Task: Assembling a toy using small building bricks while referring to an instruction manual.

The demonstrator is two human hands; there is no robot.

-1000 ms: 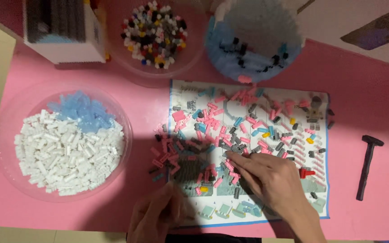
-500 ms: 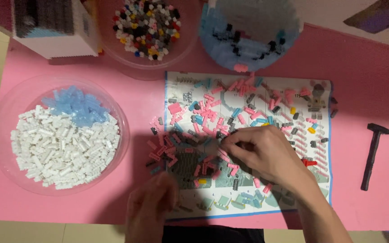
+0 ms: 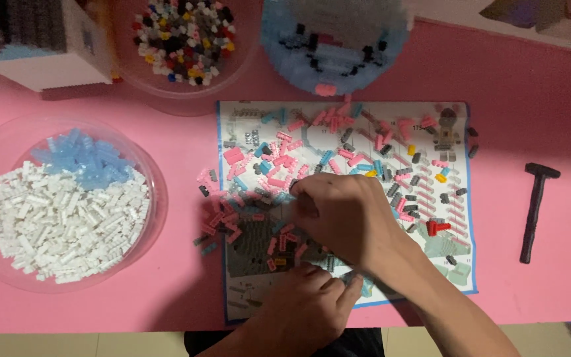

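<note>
I saw the grey brick plate [image 3: 254, 246] lying on the instruction sheet [image 3: 460, 277], just left of both hands. My right hand [image 3: 345, 215] curled over its right edge, fingertips pressing small pink bricks [image 3: 279, 241]; my left hand [image 3: 305, 307] steadied its lower edge, fingers bent, grasp unclear.

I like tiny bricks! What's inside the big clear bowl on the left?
The bowl holds white bricks with pale blue bricks heaped at the back. Its bottom is covered.
</note>
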